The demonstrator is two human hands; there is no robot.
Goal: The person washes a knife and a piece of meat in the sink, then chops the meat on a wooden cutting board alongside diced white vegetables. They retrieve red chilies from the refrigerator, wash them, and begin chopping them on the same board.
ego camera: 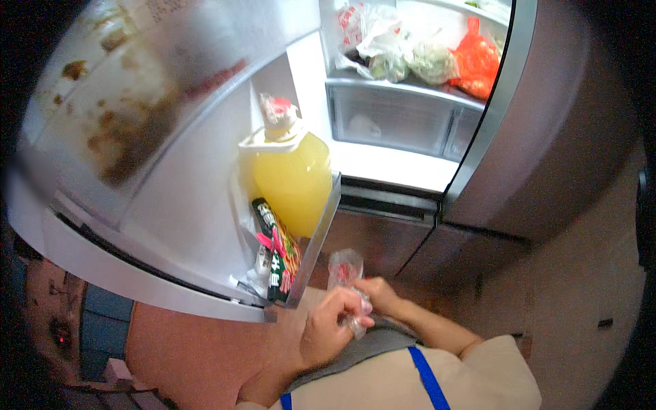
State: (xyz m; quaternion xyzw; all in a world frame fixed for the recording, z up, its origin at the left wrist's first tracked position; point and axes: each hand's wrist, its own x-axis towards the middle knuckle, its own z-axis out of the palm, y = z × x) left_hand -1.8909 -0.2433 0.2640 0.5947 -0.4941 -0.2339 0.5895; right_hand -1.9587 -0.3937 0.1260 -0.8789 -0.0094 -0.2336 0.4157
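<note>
In front of my body, both hands grip a clear plastic bag (344, 266) with red markings. My left hand (333, 320) is closed around its gathered lower part, and a crumpled end pokes out below the fingers. My right hand (378, 296) pinches the same bag just beyond. Whatever the bag contains is too blurred to tell. Past my hands, the door shelf (316, 246) of an open refrigerator holds a large jug of yellow liquid (294, 179), its top wrapped in plastic. Beside the jug leans a dark printed food packet (284, 261) with a pink clip (274, 241).
The open refrigerator door (174, 169) spans the left side, with brown-stained upper shelves. Inside, plastic-bagged vegetables (430, 61) and a red plastic bag (476, 64) sit above a clear drawer (389, 118). The other door (533, 123) is at right; reddish floor (189, 348) lies lower left.
</note>
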